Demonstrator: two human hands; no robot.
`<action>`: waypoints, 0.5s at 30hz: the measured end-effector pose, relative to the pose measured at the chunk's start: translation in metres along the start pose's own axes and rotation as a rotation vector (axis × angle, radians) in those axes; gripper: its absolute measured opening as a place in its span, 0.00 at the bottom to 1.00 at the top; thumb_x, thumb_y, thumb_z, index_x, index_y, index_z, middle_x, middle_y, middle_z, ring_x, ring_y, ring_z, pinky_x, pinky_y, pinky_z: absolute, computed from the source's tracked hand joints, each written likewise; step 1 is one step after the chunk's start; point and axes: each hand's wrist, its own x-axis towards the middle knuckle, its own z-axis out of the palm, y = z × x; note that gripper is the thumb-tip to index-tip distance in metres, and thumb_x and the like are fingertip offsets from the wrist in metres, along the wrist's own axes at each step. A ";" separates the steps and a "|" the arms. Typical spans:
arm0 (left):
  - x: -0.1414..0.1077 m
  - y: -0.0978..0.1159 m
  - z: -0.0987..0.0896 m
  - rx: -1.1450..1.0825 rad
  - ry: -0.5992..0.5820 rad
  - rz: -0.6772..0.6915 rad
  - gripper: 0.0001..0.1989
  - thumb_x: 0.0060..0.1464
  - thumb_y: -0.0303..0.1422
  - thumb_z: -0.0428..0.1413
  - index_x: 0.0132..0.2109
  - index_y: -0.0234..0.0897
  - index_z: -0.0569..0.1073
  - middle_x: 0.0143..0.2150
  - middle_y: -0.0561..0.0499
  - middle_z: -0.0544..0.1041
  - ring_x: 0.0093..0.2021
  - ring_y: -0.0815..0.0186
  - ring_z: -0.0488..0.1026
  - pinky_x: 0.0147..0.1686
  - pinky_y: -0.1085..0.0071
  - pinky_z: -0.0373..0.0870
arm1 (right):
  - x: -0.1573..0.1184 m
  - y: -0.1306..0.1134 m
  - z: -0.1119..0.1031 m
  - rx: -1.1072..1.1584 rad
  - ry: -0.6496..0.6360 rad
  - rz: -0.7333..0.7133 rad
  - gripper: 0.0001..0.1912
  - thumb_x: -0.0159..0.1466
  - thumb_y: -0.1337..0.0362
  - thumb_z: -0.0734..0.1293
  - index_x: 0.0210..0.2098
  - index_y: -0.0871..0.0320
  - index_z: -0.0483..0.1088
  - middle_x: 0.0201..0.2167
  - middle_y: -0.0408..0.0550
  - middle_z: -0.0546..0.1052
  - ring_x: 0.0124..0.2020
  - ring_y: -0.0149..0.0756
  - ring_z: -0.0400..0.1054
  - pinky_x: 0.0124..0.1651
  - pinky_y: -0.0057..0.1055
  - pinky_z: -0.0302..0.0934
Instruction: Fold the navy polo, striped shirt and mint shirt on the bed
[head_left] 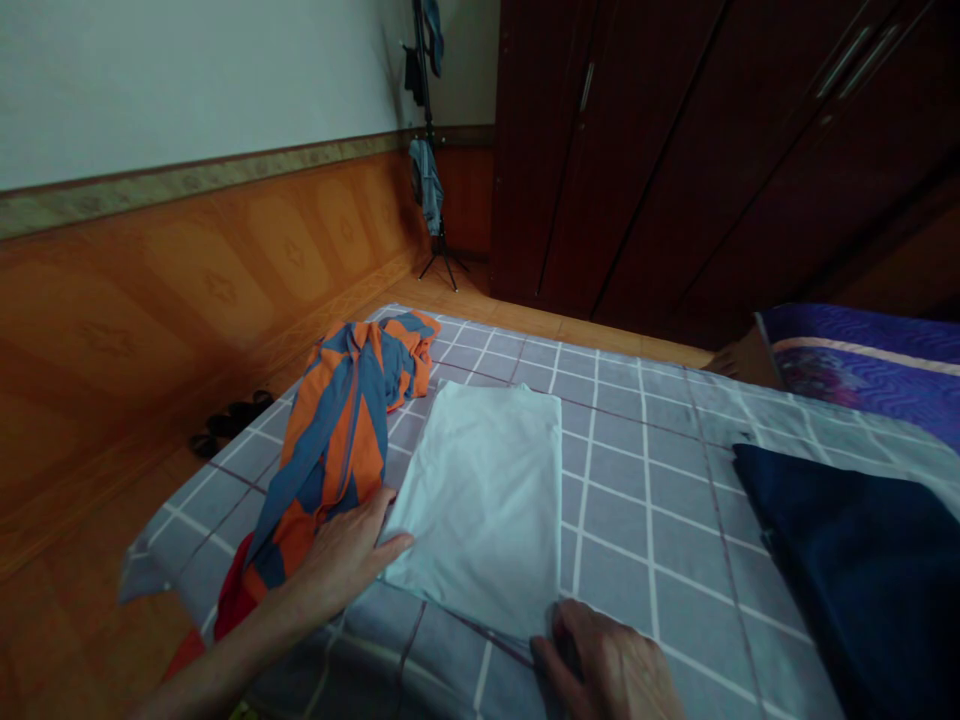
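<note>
A pale white cloth [487, 500], folded into a rectangle, lies flat on the grey checked bedspread [615, 480]. My left hand [356, 550] rests at its left edge, thumb stretched over the fabric and fingers apart from it. At the near right corner, my right hand [607, 660] has its fingers curled around the corner of the cloth, with the thumb by the near edge. A crumpled orange and grey-blue striped garment [349, 410] lies just left of the cloth, partly behind my left hand. Some red fabric [234, 595] shows under my left forearm.
Dark navy folded fabric [862, 560] lies at the right of the bed. Purple bedding [870, 350] is beyond it. A dark wooden wardrobe [637, 150] and a coat stand [431, 180] with clothes stand behind. Dark footwear [229, 420] sits on the floor at left.
</note>
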 end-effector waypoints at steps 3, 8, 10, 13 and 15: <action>0.000 -0.001 0.001 -0.049 -0.003 -0.018 0.12 0.55 0.40 0.51 0.43 0.38 0.66 0.37 0.46 0.76 0.40 0.55 0.75 0.38 0.66 0.64 | 0.002 0.000 0.004 0.102 -0.075 0.151 0.08 0.60 0.65 0.60 0.24 0.54 0.65 0.18 0.39 0.73 0.20 0.33 0.69 0.23 0.27 0.51; -0.001 0.006 -0.007 -0.343 0.006 -0.044 0.08 0.50 0.37 0.50 0.28 0.39 0.61 0.24 0.55 0.67 0.28 0.65 0.69 0.30 0.72 0.61 | 0.007 0.001 0.003 0.554 -0.210 0.470 0.11 0.57 0.60 0.61 0.20 0.56 0.62 0.16 0.40 0.69 0.20 0.29 0.64 0.24 0.25 0.50; -0.003 0.010 -0.010 -0.583 -0.050 -0.087 0.08 0.48 0.39 0.50 0.30 0.39 0.61 0.26 0.55 0.68 0.28 0.66 0.68 0.25 0.74 0.61 | 0.011 -0.003 0.003 0.822 -0.167 0.605 0.09 0.54 0.59 0.63 0.23 0.57 0.61 0.16 0.38 0.66 0.19 0.28 0.62 0.23 0.24 0.51; -0.006 0.016 -0.012 -0.895 -0.133 -0.201 0.18 0.45 0.42 0.52 0.41 0.38 0.62 0.33 0.53 0.71 0.25 0.68 0.67 0.18 0.77 0.57 | 0.020 -0.014 0.001 1.156 -0.065 0.733 0.14 0.52 0.56 0.64 0.34 0.57 0.62 0.15 0.32 0.60 0.14 0.26 0.57 0.18 0.24 0.53; -0.010 0.019 -0.011 -1.019 -0.149 -0.261 0.25 0.44 0.43 0.54 0.48 0.38 0.59 0.37 0.51 0.72 0.24 0.70 0.67 0.18 0.77 0.57 | 0.024 -0.019 -0.005 1.228 -0.003 0.753 0.17 0.51 0.55 0.66 0.36 0.57 0.63 0.14 0.29 0.56 0.12 0.24 0.53 0.16 0.24 0.53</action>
